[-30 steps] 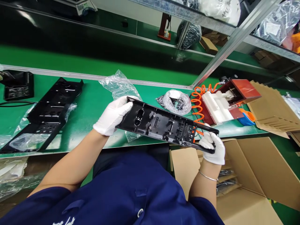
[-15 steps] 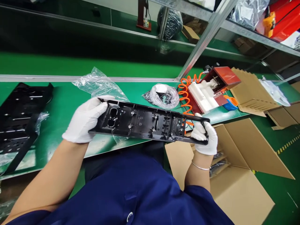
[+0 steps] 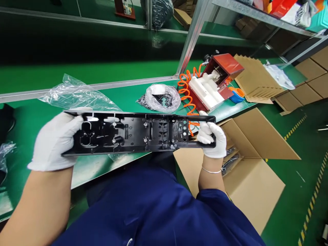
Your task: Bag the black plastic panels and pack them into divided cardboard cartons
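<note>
A long black plastic housing panel point(image 3: 135, 132) is held nearly level in front of my body, its ribbed, hollow side facing me. My left hand point(image 3: 56, 139), in a white glove, is closed round its wide left end, thumb on the inner face. At the narrower right end, my right hand point(image 3: 212, 136), gloved too, grips the frame, with fingers through the open gap. Behind the panel on the bench lie a crumpled clear plastic bag point(image 3: 79, 94) and an open clear bag of small black parts point(image 3: 164, 99).
A red and white bench fixture point(image 3: 207, 89) with a coiled orange hose point(image 3: 185, 90) stands at the back right, beside a blue and orange roll point(image 3: 237, 95) and cardboard dividers point(image 3: 256, 82). An open carton point(image 3: 256, 184) holding bagged parts is at my right. Another black part point(image 3: 6, 119) lies far left.
The view has turned to the right, so the bench things sit further left. The panel has come from a slight tilt to nearly level, with both hands still on it.
</note>
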Action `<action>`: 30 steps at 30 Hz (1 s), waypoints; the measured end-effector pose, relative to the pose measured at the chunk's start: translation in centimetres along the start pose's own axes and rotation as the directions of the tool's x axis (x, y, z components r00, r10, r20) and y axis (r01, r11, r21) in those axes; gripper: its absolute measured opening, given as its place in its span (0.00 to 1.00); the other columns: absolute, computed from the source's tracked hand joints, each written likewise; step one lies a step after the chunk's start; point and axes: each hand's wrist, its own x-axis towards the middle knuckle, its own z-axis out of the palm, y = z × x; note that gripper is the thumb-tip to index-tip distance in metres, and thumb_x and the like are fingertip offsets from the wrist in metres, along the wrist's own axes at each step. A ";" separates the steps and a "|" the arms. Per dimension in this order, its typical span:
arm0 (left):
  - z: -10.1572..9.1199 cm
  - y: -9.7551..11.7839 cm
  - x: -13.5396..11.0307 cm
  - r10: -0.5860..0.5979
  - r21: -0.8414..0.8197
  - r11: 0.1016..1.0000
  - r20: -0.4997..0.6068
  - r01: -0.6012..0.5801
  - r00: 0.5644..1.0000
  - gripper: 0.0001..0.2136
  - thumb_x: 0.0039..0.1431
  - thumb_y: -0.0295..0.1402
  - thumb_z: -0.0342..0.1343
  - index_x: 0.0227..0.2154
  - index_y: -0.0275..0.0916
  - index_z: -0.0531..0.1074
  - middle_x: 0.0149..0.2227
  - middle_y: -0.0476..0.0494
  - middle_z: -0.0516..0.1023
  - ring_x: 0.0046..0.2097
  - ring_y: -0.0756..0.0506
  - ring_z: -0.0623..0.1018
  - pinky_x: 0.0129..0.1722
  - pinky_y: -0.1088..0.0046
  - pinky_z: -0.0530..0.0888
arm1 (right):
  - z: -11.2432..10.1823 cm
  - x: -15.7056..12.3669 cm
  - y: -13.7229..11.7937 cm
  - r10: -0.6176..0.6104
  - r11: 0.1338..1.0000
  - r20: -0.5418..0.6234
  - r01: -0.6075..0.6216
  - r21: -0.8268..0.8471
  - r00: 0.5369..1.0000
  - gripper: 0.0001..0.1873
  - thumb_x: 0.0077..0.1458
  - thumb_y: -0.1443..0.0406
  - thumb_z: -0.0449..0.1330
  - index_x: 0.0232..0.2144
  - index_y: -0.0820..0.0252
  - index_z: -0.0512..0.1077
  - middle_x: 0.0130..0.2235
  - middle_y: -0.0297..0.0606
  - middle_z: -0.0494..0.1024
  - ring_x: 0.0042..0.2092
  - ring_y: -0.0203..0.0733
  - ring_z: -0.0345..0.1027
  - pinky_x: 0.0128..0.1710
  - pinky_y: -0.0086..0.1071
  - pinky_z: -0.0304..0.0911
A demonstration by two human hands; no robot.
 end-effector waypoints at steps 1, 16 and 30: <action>0.2 0.1 0.1 -0.031 -0.028 0.999 0.003 0.031 1.000 0.16 0.48 0.40 0.58 0.40 0.41 0.79 0.36 0.53 0.82 0.36 0.46 0.79 0.38 0.71 0.78 | 0.0 0.0 0.0 0.000 1.000 0.002 0.000 0.006 1.000 0.17 0.47 0.66 0.65 0.42 0.55 0.72 0.23 0.20 0.50 0.18 0.23 0.32 0.13 0.16 0.48; 5.4 -7.8 -2.6 -0.035 0.699 0.478 0.620 -0.532 0.784 0.16 0.67 0.43 0.47 0.38 0.38 0.75 0.42 0.34 0.80 0.45 0.34 0.79 0.44 0.60 0.73 | -5.5 -5.4 -4.6 -0.434 0.875 -0.189 0.362 -0.320 0.881 0.26 0.42 0.68 0.66 0.47 0.53 0.79 0.18 0.20 0.46 0.15 0.24 0.25 0.12 0.29 0.19; 8.6 -3.4 1.2 0.131 0.664 0.678 0.313 -0.315 0.941 0.12 0.67 0.35 0.46 0.32 0.40 0.73 0.27 0.43 0.78 0.32 0.42 0.78 0.32 0.69 0.63 | -5.1 -5.5 0.4 -0.253 0.939 -0.166 0.200 -0.281 0.953 0.28 0.47 0.71 0.65 0.53 0.57 0.74 0.19 0.19 0.55 0.15 0.23 0.40 0.13 0.21 0.44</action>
